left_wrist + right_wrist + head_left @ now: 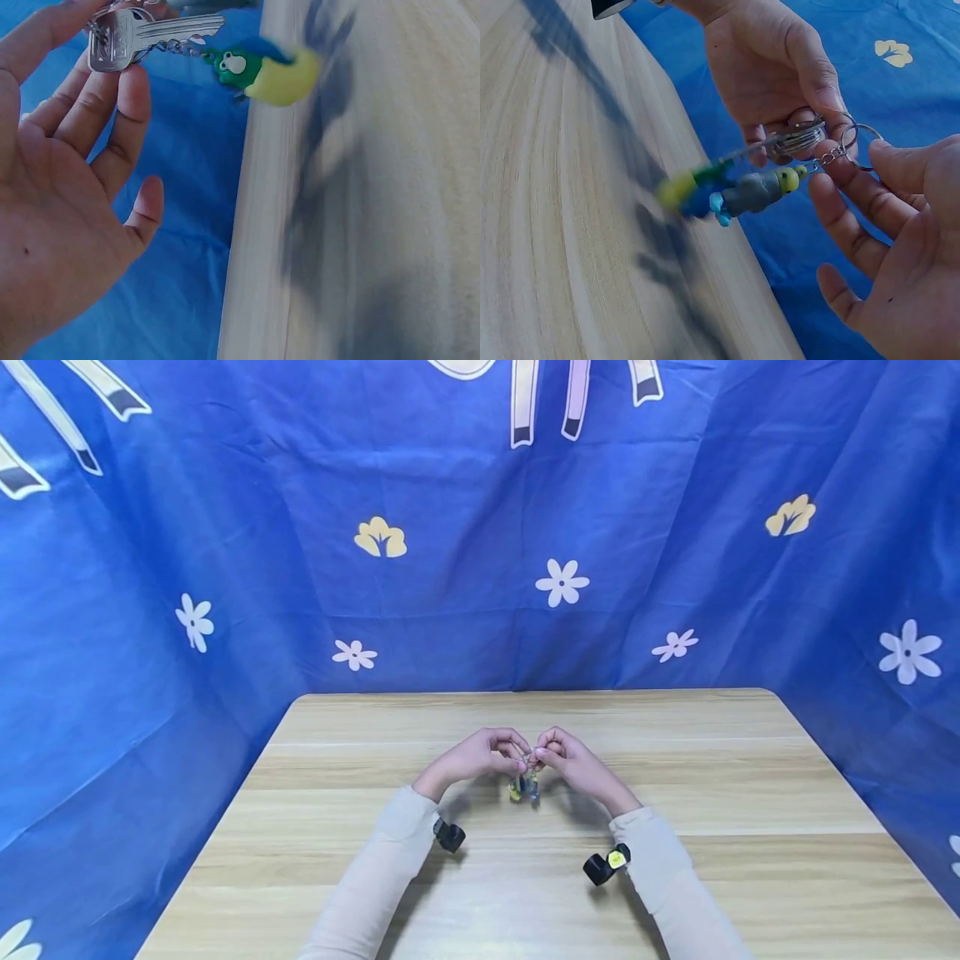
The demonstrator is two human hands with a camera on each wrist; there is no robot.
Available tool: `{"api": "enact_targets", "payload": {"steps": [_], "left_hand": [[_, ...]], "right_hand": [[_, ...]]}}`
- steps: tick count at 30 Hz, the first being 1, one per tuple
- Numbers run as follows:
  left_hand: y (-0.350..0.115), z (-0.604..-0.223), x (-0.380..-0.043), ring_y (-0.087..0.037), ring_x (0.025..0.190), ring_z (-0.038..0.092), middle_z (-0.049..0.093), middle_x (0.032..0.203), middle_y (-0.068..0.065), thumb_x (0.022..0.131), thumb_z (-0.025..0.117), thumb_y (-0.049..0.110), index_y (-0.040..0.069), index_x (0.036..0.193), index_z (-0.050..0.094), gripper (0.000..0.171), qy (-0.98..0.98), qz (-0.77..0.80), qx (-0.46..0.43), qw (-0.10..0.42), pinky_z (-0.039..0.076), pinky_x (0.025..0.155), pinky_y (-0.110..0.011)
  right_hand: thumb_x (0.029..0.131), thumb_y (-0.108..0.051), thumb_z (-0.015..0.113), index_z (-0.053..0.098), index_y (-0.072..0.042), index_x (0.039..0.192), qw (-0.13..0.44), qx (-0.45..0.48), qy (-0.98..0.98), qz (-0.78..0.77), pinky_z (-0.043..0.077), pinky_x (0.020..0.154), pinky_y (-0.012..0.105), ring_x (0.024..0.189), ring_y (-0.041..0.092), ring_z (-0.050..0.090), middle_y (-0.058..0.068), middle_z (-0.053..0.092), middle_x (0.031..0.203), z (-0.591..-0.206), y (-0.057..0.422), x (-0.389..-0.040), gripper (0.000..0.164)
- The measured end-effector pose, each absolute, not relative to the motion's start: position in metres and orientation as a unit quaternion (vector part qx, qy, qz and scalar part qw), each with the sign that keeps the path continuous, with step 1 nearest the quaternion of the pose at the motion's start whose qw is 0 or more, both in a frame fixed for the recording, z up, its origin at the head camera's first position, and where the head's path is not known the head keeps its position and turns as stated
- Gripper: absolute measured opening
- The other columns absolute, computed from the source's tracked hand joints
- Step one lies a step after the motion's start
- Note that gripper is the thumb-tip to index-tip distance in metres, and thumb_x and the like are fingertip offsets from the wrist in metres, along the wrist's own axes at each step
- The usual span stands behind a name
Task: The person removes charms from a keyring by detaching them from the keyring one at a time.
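Above the middle of the table, both hands meet at a bunch of keys and charms. My left hand (pixel 478 756) pinches the key ring between thumb and fingers. From it hang several silver keys (pixel 120 37) and a green-and-yellow charm (pixel 283 78) with white eyes. Thumb and finger of my right hand (pixel 583 770) grip a thin metal split ring (pixel 873 131), its other fingers loosely spread. A short chain joins this side to a grey figure charm (pixel 756 192) with a yellow head and light-blue feet. The rings overlap in the right wrist view.
The wood-grain table (pixel 300 860) runs under both forearms. A blue cloth (pixel 465 568) with flowers hangs behind and at both sides. Each wrist carries a black camera, the left camera (pixel 451 836) and the right camera (pixel 598 869), both low over the table.
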State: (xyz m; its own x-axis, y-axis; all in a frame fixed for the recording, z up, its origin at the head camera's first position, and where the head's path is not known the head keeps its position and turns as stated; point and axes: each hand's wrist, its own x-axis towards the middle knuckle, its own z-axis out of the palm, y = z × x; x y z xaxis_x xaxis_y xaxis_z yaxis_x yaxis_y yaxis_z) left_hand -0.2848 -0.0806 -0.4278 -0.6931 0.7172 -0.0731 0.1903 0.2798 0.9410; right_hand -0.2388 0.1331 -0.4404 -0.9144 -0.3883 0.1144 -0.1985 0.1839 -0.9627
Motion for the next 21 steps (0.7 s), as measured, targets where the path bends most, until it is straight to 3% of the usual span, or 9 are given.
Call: {"api": "enact_targets", "payload": {"steps": [4, 9, 12, 17, 19, 21], "left_hand": [[-0.0825, -0.428, -0.2837, -0.032, 0.09, 0.068, 0.073, 0.091, -0.009, 0.086, 0.067, 0.009, 0.003, 0.114, 0.063, 0.029, 0.761, 0.515, 0.309, 0.247, 0.055, 0.086, -0.038], [-0.0836, -0.4286, -0.2832, -0.033, 0.093, 0.069, 0.074, 0.093, -0.01, 0.085, 0.069, 0.01, 0.002, 0.111, 0.063, 0.027, 0.761, 0.516, 0.305, 0.247, 0.053, 0.085, -0.028], [-0.082, -0.4286, -0.2837, -0.033, 0.093, 0.069, 0.073, 0.094, -0.015, 0.087, 0.068, 0.01, 0.001, 0.11, 0.062, 0.026, 0.761, 0.519, 0.299, 0.249, 0.054, 0.087, -0.034], [-0.0786, -0.4272, -0.285, -0.041, 0.096, 0.066, 0.069, 0.099, -0.028, 0.09, 0.062, 0.01, 0.0, 0.109, 0.061, 0.022, 0.765, 0.525, 0.288, 0.235, 0.05, 0.093, -0.051], [-0.0781, -0.4271, -0.2852, -0.039, 0.093, 0.067, 0.07, 0.095, -0.025, 0.09, 0.063, 0.011, 0.0, 0.108, 0.062, 0.021, 0.767, 0.526, 0.284, 0.233, 0.048, 0.094, -0.055], [-0.0775, -0.428, -0.2851, -0.031, 0.087, 0.068, 0.071, 0.09, -0.017, 0.089, 0.064, 0.013, 0.001, 0.106, 0.063, 0.021, 0.773, 0.52, 0.281, 0.23, 0.051, 0.092, -0.05]], "right_hand": [[0.097, -0.006, 0.052, 0.051, 0.004, 0.107, 0.072, -0.185, 0.772, -0.604, 0.05, 0.088, 0.033, 0.084, 0.01, 0.064, 0.014, 0.068, 0.09, -0.4408, 0.1332, -0.2381, 0.014], [0.095, -0.007, 0.053, 0.058, 0.006, 0.115, 0.069, -0.189, 0.782, -0.59, 0.052, 0.088, 0.039, 0.086, 0.011, 0.065, 0.021, 0.07, 0.099, -0.4385, 0.1329, -0.2374, 0.024], [0.095, -0.006, 0.053, 0.059, 0.007, 0.114, 0.064, -0.192, 0.782, -0.59, 0.052, 0.089, 0.042, 0.087, 0.014, 0.065, 0.023, 0.07, 0.101, -0.4374, 0.1327, -0.2371, 0.024], [0.095, -0.005, 0.054, 0.06, 0.007, 0.111, 0.047, -0.199, 0.778, -0.595, 0.053, 0.086, 0.03, 0.087, 0.014, 0.067, 0.024, 0.069, 0.102, -0.4349, 0.1325, -0.2366, 0.02], [0.095, -0.005, 0.054, 0.06, 0.006, 0.111, 0.046, -0.203, 0.777, -0.593, 0.053, 0.087, 0.031, 0.088, 0.014, 0.066, 0.024, 0.069, 0.102, -0.4343, 0.1326, -0.2363, 0.02], [0.095, -0.006, 0.055, 0.061, 0.006, 0.111, 0.046, -0.204, 0.779, -0.592, 0.053, 0.088, 0.035, 0.088, 0.014, 0.066, 0.023, 0.069, 0.101, -0.4341, 0.1329, -0.2356, 0.02]]}}
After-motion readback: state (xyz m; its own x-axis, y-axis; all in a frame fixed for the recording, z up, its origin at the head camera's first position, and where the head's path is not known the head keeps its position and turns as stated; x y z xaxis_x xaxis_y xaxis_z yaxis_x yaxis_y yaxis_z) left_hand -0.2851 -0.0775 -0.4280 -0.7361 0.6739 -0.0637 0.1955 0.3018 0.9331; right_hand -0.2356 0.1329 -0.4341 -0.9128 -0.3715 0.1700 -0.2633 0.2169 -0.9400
